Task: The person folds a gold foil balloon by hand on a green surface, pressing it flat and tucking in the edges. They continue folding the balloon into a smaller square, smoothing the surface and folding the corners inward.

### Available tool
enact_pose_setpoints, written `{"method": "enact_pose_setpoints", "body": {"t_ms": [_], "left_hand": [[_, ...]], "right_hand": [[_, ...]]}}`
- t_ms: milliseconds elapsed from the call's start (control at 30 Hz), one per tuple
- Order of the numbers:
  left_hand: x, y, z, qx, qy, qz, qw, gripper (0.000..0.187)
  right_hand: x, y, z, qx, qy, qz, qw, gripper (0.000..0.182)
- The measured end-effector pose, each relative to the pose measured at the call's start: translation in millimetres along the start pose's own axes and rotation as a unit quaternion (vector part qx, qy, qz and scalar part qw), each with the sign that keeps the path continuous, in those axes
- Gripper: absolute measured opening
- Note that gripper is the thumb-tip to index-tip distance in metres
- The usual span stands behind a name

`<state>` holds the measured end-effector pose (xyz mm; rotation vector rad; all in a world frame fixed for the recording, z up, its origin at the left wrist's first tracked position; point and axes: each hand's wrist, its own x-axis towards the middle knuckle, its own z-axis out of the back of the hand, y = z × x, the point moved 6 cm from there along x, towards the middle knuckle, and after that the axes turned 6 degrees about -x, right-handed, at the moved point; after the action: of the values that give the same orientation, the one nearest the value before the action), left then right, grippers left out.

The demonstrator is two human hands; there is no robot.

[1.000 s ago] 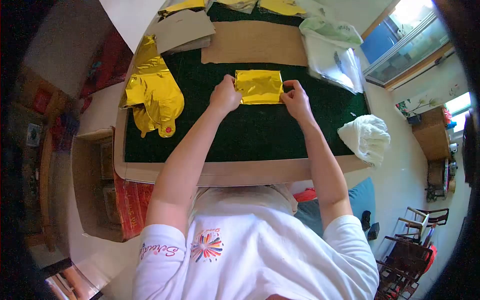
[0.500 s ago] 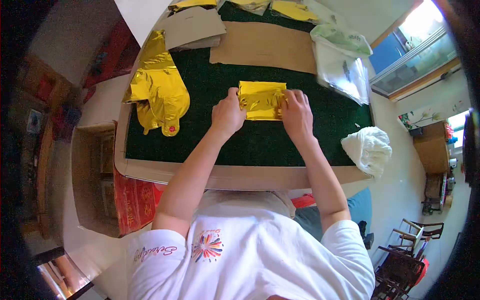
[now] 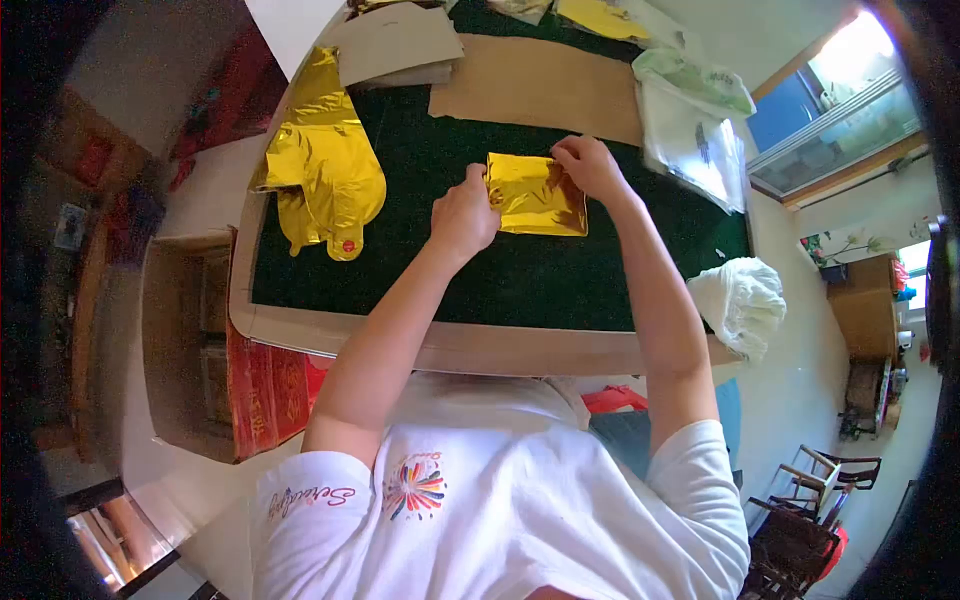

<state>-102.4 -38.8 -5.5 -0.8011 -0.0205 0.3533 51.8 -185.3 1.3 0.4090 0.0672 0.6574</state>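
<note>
A folded gold foil balloon (image 3: 537,196) lies on the dark green table mat (image 3: 500,280). My left hand (image 3: 463,213) presses on its left edge. My right hand (image 3: 588,165) pinches its upper right corner. A pile of flat gold foil balloons (image 3: 322,165) lies on the mat to the left, apart from both hands.
Cardboard sheets (image 3: 535,85) and more gold foil lie at the far side. Clear plastic bags (image 3: 695,140) sit at the right, a white crumpled bag (image 3: 740,300) at the table's right edge. An open cardboard box (image 3: 185,340) stands left of the table; chairs stand at lower right.
My right hand has moved from the foil's right edge up to its upper right corner. The foil now lies flatter. My left hand stays at the left edge.
</note>
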Motion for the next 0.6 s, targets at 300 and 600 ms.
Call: {"method": "enact_pose_setpoints", "body": {"t_ms": [300,600], "left_hand": [[-2,-2,1,0.012,-0.008,-0.014,1.0,0.051],[-1,1,0,0.004,-0.018,-0.022,1.0,0.055]], "right_hand": [[26,-5,-12,0.08,0.243,-0.058,0.965,0.033],[21,11,-19,0.032,0.115,0.043,0.992,0.018]]}}
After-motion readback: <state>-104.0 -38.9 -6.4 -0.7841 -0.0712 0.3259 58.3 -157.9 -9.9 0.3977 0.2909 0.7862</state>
